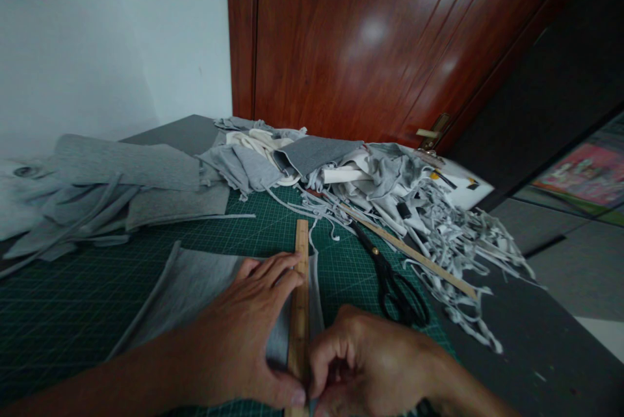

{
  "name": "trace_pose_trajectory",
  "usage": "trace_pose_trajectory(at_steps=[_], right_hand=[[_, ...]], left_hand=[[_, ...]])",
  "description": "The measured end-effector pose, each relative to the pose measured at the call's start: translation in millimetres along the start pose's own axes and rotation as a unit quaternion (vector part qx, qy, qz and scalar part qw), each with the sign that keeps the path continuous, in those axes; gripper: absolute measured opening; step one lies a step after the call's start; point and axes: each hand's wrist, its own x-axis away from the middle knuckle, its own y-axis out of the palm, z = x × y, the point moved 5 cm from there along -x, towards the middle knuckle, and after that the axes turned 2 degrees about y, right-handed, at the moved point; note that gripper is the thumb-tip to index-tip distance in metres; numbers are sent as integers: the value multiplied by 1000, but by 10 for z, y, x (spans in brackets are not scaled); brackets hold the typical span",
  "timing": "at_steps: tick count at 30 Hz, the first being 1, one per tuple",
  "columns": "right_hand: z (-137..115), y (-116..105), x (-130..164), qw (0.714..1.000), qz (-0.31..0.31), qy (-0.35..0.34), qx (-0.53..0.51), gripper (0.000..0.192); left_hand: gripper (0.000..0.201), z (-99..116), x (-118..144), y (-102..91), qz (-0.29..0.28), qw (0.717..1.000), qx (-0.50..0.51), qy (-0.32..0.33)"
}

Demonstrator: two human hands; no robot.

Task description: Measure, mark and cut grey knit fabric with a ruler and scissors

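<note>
A wooden ruler (301, 287) lies lengthwise over a grey piece of fabric (199, 277), close to the fabric's right edge. My left hand (238, 332) is spread on top, with fingertips pressing the ruler's upper half and the thumb on its lower end. Against the ruler's lower right side, my right hand (370, 365) is closed with curled fingers; whatever it holds is hidden under the hand. Beneath everything is a green cutting mat (141, 287) with grid lines. Black-handled scissors (390, 274) lie shut to the right of the fabric.
A second wooden ruler (419, 254) lies slanted beside a tangle of fabric strips (439, 228). Folded grey cloth (131, 164) is piled at the left, more scraps (322, 154) at the back. Behind stand a white wall (117, 34) and a brown door (331, 34).
</note>
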Motion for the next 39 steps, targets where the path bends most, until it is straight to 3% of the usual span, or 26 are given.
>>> trace_pose_trajectory(at_steps=[4,11,16,22,28,35,39], right_hand=[[49,31,-17,996,9,59,-69,24],[-51,-6,-26,997,6,40,-60,23],[-85,-160,-98,998,16,15,-66,22],[-25,-256,-190,996,3,38,-87,18],[-2,-447,-295,993,10,50,-110,20],[18,-628,-442,992,-22,59,-111,19],[64,-771,-526,991,-17,59,-119,28]], left_hand=[[105,21,-7,-28,14,1000,13,3],[110,3,1,-8,18,1000,17,7],[108,-26,20,11,26,1000,10,10],[113,21,5,-27,8,1000,6,-5],[91,93,-32,-99,-27,1000,5,-14],[90,110,-24,-121,5,1000,31,2],[92,128,-30,-149,9,999,32,-4]])
